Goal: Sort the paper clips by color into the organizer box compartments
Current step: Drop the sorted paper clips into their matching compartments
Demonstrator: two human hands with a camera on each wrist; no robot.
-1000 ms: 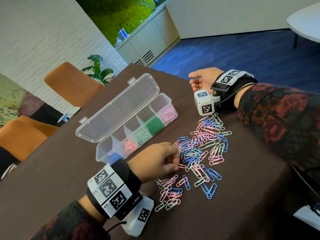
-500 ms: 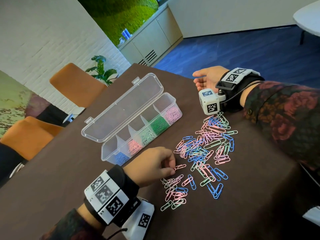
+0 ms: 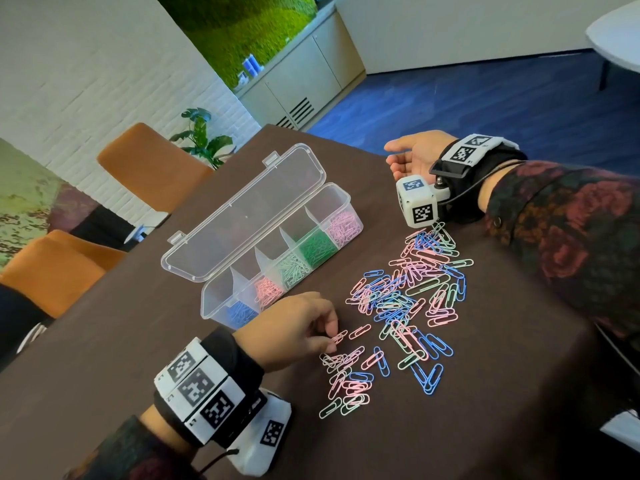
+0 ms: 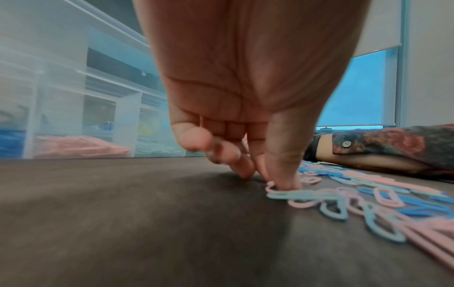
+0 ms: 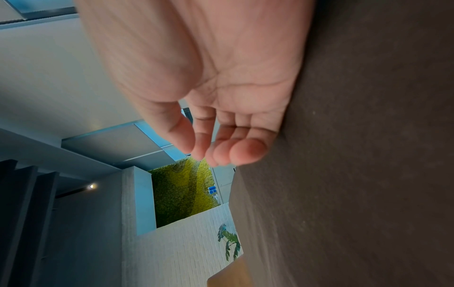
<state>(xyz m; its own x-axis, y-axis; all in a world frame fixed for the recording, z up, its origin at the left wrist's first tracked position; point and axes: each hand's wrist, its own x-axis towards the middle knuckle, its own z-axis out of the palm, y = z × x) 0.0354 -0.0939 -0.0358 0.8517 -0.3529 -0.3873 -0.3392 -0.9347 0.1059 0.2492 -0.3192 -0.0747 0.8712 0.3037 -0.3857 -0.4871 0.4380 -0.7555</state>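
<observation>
Head view: left hand (image 3: pixel 294 327) low centre of frame, fingertips (image 3: pixel 331 344) curled down onto a pink paper clip (image 3: pixel 339 337) at the near edge of the loose clips (image 3: pixel 408 306) spread over the brown worktop (image 3: pixel 485 393). In the left wrist view the thumb and a finger press that clip against the surface; it looks pinned, not lifted, so whether it is truly pinched is unclear. Right hand (image 3: pixel 415 157) lies upper right of frame, palm up, fingers loosely relaxed, holding nothing, well apart from the left. Organizer box (image 3: pixel 332 202) sits centre-left with its lid open; compartments hold blue, pink, pale green, dark green and light pink clips.

Doing the step well, as a judgement: slide the clip clear of its neighbours before lifting so none hook on, get a nail under one end, then carry it to a pink compartment. There are two pinkish bins, so match the shade first.

Hard to make out: left palm hides the contact from the head view. Wrist view is blurred, clip colours wash together. Blue compartment is partly behind the left hand. The right wrist view shows no clips.
</observation>
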